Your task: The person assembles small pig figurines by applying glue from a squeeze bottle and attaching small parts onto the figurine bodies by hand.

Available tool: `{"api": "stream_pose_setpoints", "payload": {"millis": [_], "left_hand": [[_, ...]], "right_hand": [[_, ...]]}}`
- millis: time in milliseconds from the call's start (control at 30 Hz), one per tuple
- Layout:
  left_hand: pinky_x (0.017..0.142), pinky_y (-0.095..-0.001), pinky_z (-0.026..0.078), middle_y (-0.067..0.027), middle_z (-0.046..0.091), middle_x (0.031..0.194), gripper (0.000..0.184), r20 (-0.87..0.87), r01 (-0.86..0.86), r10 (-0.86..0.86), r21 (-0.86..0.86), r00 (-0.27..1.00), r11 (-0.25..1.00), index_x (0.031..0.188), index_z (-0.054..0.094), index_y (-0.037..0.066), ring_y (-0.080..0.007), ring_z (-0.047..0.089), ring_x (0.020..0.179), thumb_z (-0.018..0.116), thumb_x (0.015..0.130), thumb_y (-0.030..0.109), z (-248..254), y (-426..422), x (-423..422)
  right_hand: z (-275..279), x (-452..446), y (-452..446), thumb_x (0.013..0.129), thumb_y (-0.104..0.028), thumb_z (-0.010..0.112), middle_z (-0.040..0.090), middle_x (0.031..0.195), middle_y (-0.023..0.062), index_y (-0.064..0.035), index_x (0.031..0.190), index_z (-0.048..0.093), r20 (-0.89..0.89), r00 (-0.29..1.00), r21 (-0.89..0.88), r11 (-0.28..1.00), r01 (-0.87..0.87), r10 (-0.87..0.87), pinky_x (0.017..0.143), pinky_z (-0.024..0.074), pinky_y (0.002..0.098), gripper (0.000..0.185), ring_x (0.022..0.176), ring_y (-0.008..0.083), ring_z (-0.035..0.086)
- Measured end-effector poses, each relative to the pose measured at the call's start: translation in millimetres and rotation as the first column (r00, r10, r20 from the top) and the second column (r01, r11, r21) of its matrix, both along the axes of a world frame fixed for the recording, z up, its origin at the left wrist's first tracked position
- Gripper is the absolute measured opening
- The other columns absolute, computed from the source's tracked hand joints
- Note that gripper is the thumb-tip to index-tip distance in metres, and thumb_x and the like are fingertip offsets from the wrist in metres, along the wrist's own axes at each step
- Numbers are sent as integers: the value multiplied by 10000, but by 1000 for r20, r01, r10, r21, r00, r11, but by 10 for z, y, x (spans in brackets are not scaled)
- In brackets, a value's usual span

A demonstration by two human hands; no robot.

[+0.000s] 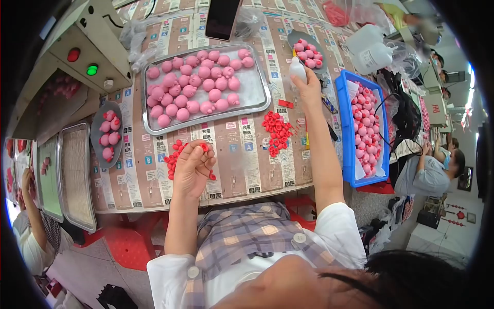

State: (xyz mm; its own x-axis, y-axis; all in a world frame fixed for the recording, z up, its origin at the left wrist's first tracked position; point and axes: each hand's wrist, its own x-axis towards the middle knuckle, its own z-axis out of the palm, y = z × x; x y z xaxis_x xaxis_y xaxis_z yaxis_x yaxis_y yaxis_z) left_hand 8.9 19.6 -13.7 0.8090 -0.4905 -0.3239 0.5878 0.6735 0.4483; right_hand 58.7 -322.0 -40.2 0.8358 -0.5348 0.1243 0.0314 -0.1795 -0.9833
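My left hand (191, 170) pinches a small red ring-like piece (205, 147) between thumb and fingertips, above a scatter of similar red pieces (172, 164). My right hand (309, 91) is wrapped round a small white squeeze bottle (296, 70), held tilted near a grey dish (307, 36) of pink balls with red parts. Between the hands lies a pile of red pieces (276, 135). Beyond my left hand a metal tray (251, 98) holds many plain pink balls (194, 80), some with small bumps.
A blue crate (346, 129) of pink-and-red balls stands at the right, a second grey dish (98, 135) at the left. A machine (82, 51) with red and green buttons, a phone (223, 19) and white jugs (373, 54) line the back. Other people sit at both sides.
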Motion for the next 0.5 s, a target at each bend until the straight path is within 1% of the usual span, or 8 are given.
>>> {"api": "stream_pose_setpoints", "payload": {"millis": [67, 167, 267, 300, 400, 433, 467, 500], "left_hand": [[679, -249, 504, -78, 580, 861, 145, -8, -11, 11, -11, 1000, 1000, 939, 533, 37, -133, 579, 763, 540, 811, 105, -1, 30, 3], [688, -258, 513, -91, 585, 877, 148, -7, -25, 25, -32, 1000, 999, 945, 531, 35, -143, 589, 777, 536, 812, 98, -6, 76, 16], [690, -260, 517, -89, 587, 872, 149, -7, -21, 21, -52, 1000, 998, 945, 532, 33, -149, 593, 782, 537, 810, 94, -4, 110, 37], [686, -259, 517, -86, 588, 869, 153, -10, -18, 17, -44, 1000, 999, 950, 530, 34, -148, 593, 782, 539, 809, 92, -13, 119, 46], [679, -258, 518, -79, 589, 861, 168, -22, -20, 20, -35, 1000, 999, 965, 524, 37, -147, 594, 784, 543, 805, 87, -39, 114, 67], [679, -258, 518, -77, 589, 861, 174, -27, -24, 23, -38, 999, 999, 969, 521, 38, -146, 594, 784, 544, 804, 85, -37, 91, 74], [679, -257, 518, -75, 590, 860, 179, -30, -24, 23, -39, 999, 999, 974, 518, 39, -145, 594, 785, 546, 803, 83, -36, 74, 69], [678, -256, 518, -73, 589, 859, 183, -25, -26, 25, -42, 999, 999, 978, 516, 40, -145, 594, 785, 547, 802, 81, -42, 62, 56]], "right_hand": [[-171, 118, -51, 710, -67, 608, 568, 930, 86, 20, 1053, 464, 39, 999, -94, 995, 14, -11, 720, 420, 254, 382, 812, 133, 547], [-242, 139, -12, 707, -83, 613, 560, 954, 110, 16, 1061, 437, 29, 998, -150, 987, 58, -54, 712, 424, 263, 407, 837, 150, 549], [-370, 86, -107, 696, -87, 625, 541, 992, 141, 16, 1082, 425, 51, 990, -368, 919, 140, -130, 755, 412, 298, 447, 910, 196, 532], [-148, -10, 43, 687, -87, 631, 526, 1013, 157, 9, 1090, 427, 170, 962, -706, 654, 270, -213, 801, 387, 331, 462, 954, 246, 502], [565, -227, 596, 686, -96, 632, 531, 1002, 143, 4, 1069, 456, 323, 938, -796, 498, 343, -130, 821, 367, 350, 433, 946, 279, 489], [549, -240, 676, 693, -94, 617, 532, 1001, 122, -21, 1028, 500, 297, 955, -783, 565, 260, -28, 793, 380, 345, 363, 908, 267, 500], [573, -230, 782, 697, -78, 612, 539, 996, 100, -35, 1014, 513, 106, 984, -777, 629, -9, 145, 764, 393, 324, 335, 895, 232, 508], [596, -205, 898, 702, -62, 608, 545, 991, 78, -48, 1000, 526, -69, 942, -716, 642, -275, 327, 735, 405, 302, 310, 882, 196, 516]]}}
